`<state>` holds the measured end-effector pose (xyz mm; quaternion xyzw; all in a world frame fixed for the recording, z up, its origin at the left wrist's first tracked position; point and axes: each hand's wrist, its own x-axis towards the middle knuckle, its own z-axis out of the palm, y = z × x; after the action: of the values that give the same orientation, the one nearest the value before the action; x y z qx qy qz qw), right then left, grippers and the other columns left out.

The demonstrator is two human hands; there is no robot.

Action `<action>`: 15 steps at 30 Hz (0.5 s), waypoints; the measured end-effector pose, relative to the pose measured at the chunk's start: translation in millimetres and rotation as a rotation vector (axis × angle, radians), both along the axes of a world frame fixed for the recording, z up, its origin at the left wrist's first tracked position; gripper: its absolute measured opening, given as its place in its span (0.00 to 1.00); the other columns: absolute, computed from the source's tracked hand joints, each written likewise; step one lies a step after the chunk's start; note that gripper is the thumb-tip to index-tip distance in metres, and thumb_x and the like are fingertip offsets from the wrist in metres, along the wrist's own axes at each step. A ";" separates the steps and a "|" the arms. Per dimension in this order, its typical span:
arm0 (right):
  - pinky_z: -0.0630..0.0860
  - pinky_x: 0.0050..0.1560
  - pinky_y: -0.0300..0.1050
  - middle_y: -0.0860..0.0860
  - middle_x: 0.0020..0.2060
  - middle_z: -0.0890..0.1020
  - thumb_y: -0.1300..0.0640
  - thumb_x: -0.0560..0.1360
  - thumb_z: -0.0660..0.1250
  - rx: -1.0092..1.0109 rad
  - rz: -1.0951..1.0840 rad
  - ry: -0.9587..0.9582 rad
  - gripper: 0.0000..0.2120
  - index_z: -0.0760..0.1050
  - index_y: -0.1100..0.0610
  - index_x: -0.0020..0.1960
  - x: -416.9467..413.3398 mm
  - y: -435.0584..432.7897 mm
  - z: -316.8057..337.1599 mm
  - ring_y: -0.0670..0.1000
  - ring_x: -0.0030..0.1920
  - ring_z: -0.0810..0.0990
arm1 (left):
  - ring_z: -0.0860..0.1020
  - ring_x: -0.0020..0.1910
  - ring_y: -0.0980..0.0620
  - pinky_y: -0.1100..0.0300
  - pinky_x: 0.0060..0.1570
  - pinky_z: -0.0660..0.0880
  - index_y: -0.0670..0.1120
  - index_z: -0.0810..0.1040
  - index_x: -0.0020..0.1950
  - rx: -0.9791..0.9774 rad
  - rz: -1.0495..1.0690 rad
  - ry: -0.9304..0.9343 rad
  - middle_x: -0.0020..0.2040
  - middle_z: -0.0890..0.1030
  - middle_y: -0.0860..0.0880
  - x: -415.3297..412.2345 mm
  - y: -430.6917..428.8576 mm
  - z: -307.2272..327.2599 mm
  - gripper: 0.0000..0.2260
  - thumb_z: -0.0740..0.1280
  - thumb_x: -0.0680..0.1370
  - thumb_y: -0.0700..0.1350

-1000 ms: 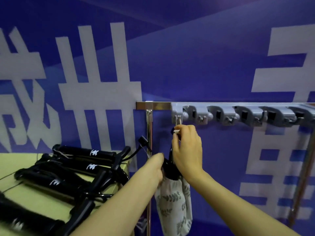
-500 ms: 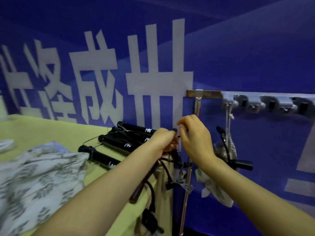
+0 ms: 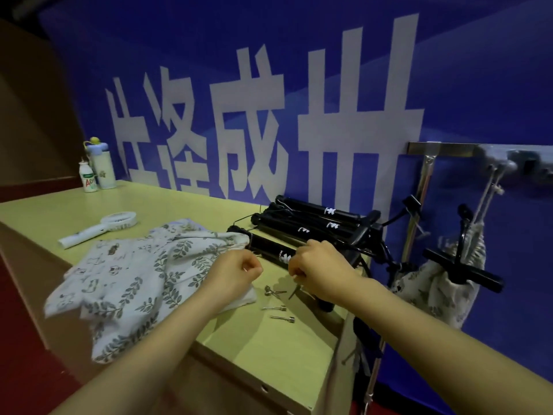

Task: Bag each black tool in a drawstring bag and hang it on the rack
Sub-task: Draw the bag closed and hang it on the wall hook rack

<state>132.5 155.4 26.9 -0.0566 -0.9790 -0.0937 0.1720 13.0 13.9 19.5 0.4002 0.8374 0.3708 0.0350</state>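
Observation:
Several black tools (image 3: 311, 223) lie stacked at the table's back right. The nearest black tool (image 3: 269, 246) runs under my right hand (image 3: 317, 266), whose fingers are curled over it; whether they grip it is hidden. My left hand (image 3: 236, 272) hovers just left of it in a loose fist with nothing visible in it. A pile of leaf-print drawstring bags (image 3: 134, 274) lies left of my hands. At the right, one bagged tool (image 3: 440, 286) hangs by its cord from the grey rack (image 3: 505, 158), its black handle sticking out.
Three small metal pins (image 3: 278, 308) lie on the yellow-green table (image 3: 269, 354) near its front right corner. A white hand-held fan (image 3: 98, 227) and two bottles (image 3: 98, 170) stand at the back left. The rack's metal pole (image 3: 417, 211) stands beside the table's right edge.
My view has swung left from the rack to the table. Both hands have left the hung bag and come down over the nearest black tool.

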 end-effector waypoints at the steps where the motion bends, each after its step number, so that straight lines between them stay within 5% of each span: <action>1: 0.67 0.51 0.46 0.50 0.51 0.79 0.56 0.77 0.63 0.075 -0.009 -0.025 0.08 0.77 0.53 0.55 -3.2 -0.1 -2.6 0.53 0.53 0.72 | 0.76 0.40 0.54 0.62 0.41 0.72 0.48 0.79 0.41 -0.011 -0.001 0.021 0.36 0.77 0.56 -1.2 -2.9 -3.0 0.04 0.67 0.76 0.41; 9: 0.60 0.47 0.44 0.51 0.50 0.78 0.55 0.78 0.62 0.213 0.003 -0.133 0.10 0.77 0.52 0.57 -14.8 7.7 -14.8 0.53 0.53 0.69 | 0.71 0.31 0.60 0.72 0.26 0.65 0.46 0.80 0.44 0.043 -0.016 0.067 0.38 0.78 0.54 0.4 6.6 -20.5 0.03 0.67 0.76 0.43; 15: 0.59 0.47 0.43 0.49 0.49 0.80 0.55 0.79 0.60 0.245 0.057 -0.142 0.09 0.77 0.53 0.56 -16.9 11.4 -17.1 0.51 0.53 0.69 | 0.71 0.35 0.57 0.63 0.36 0.68 0.47 0.80 0.44 0.097 -0.006 0.070 0.37 0.75 0.55 1.3 18.0 -26.6 0.04 0.66 0.76 0.44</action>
<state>115.6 166.8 9.7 -0.0007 -0.9711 -0.2115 0.1103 14.3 31.9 -7.0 0.4168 0.8177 0.3967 -0.0127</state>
